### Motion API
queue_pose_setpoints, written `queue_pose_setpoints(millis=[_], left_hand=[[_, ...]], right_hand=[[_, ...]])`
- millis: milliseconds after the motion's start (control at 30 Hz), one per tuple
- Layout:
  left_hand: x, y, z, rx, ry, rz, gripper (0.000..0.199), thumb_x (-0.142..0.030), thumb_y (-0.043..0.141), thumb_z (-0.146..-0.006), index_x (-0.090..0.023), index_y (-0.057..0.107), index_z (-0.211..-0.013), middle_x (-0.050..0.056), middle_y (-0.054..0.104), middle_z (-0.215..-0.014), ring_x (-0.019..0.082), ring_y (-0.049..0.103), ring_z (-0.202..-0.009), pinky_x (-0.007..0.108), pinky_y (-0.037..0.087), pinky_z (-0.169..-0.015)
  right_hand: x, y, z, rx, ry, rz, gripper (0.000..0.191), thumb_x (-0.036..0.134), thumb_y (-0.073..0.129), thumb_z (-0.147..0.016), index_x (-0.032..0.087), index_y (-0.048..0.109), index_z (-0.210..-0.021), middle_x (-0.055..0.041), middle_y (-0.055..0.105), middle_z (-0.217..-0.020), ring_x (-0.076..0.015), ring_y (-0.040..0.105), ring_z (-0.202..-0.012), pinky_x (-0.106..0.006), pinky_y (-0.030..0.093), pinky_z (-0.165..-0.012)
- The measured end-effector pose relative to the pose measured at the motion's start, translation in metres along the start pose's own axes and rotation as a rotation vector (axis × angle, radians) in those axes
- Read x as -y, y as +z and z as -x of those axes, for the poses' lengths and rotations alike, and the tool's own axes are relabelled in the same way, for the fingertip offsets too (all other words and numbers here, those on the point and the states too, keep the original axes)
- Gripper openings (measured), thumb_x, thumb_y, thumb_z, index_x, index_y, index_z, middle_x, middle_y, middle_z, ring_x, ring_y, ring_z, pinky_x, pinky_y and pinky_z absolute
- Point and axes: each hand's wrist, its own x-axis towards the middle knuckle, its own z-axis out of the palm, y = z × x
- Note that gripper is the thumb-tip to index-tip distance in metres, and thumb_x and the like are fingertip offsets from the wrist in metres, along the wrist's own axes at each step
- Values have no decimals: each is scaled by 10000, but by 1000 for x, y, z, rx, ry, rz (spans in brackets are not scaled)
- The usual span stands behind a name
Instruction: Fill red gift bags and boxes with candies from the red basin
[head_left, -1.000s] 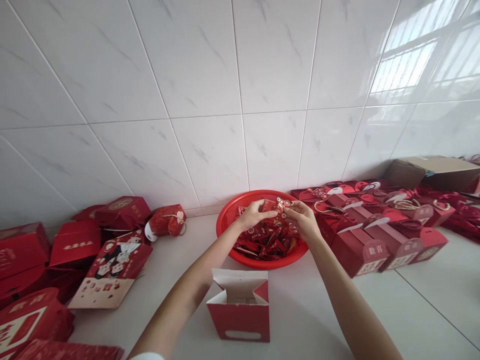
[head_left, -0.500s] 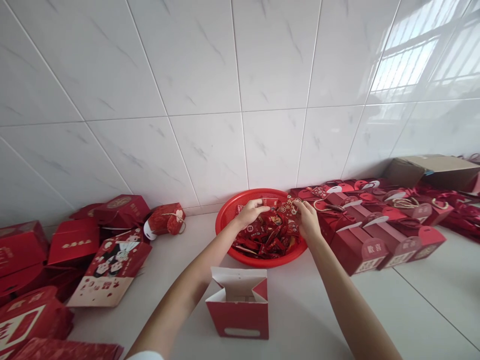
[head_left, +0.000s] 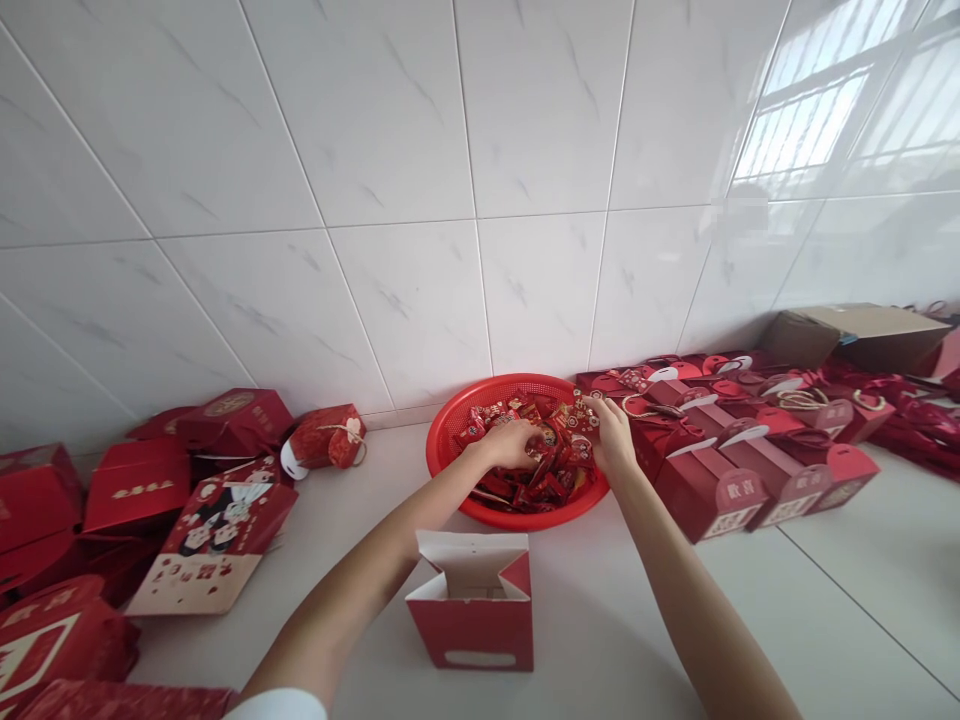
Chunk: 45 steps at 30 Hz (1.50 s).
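A red plastic basket [head_left: 442,445] holds a heap of red-wrapped candies [head_left: 551,488]. My left hand [head_left: 514,445] is down in the heap with its fingers curled together; whatever lies between the fingertips is partly hidden. At the basket's right side, my right hand [head_left: 615,435] pinches a red candy packet [head_left: 583,422] with a gold and white pattern, just over the pile. Between my forearms, in front of the basket, stands an upright red paper gift box [head_left: 472,630]. Its top flaps are open, showing a pale inside.
Several closed red gift boxes [head_left: 712,490] with handles fill the right side, with a brown cardboard box [head_left: 862,335] behind. More red boxes [head_left: 142,485] and a flat box with printed figures [head_left: 214,540] lie at left. A tiled wall [head_left: 397,300] rises behind.
My left hand has dropped from above the basket's middle down into the candies, its fingers curling. The right hand keeps its packet at nearly the same spot.
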Motion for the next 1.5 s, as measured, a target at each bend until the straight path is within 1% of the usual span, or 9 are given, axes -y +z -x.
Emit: queue_pose_setpoints(millis=[133,267,400,600,733,933,1167,1333,1500], left_hand=[[-16,2,2,119,-95,-530,411,-238,773,-625,-225,667,-1022,110,719,-953,365,670,-943,411,505,-823],[-22,1,4,188,-181,-633,526,-265,727,-726,-231,567,-1226,137,690,-1132,347,661,-1031,389,516,-836],[-13,-8,3,170,-117,-455,489,-182,753,-680,-226,636,-1154,83,715,-1138,303,660,-1043,346,502,-871],[3,-22,1,-270,-86,101,344,-195,726,-684,-174,691,-1026,51,733,-1056,244,663,-1004,320,497,-892],[4,-24,1,-394,-66,393,343,-244,738,-685,-172,673,-1014,74,705,-1137,246,639,-1074,330,481,-928],[3,-24,2,-396,-38,480,316,-215,722,-693,-200,667,-1003,53,694,-1165,230,627,-1100,322,476,-940],[6,-23,4,-302,-77,607,491,-104,704,-625,-208,628,-1098,3,703,-873,180,671,-834,276,514,-722],[7,-23,3,-380,-115,486,503,-129,819,-557,-188,684,-1038,27,722,-986,190,667,-880,289,519,-780],[7,-20,2,-231,-12,520,312,-325,796,-691,-167,718,-949,61,746,-971,240,671,-946,369,515,-880]], right_hand=[[0,-1,0,25,0,31,299,312,745,-511,236,471,-602,65,537,-558,-131,513,-535,-248,418,-483],[-1,-1,1,31,-6,39,315,323,759,-495,232,474,-593,66,536,-558,-128,506,-535,-241,401,-465],[1,0,2,34,-4,41,316,316,764,-484,228,478,-585,68,523,-552,-123,499,-537,-235,404,-467],[1,0,2,35,4,39,291,322,762,-491,223,510,-597,60,547,-573,-124,505,-543,-237,404,-465],[0,0,2,41,-9,31,285,320,768,-502,216,520,-595,59,562,-580,-121,522,-552,-233,423,-490],[-1,0,2,110,0,44,253,344,792,-524,208,645,-679,28,656,-636,-158,600,-596,-262,466,-535],[0,0,3,132,37,47,242,340,803,-498,198,705,-667,14,686,-627,-159,604,-577,-260,476,-531],[2,1,6,147,51,79,204,327,797,-519,210,714,-664,5,711,-665,-179,638,-624,-270,496,-562],[1,0,5,208,66,126,234,359,808,-533,207,735,-696,-14,729,-695,-205,667,-662,-290,517,-601]])
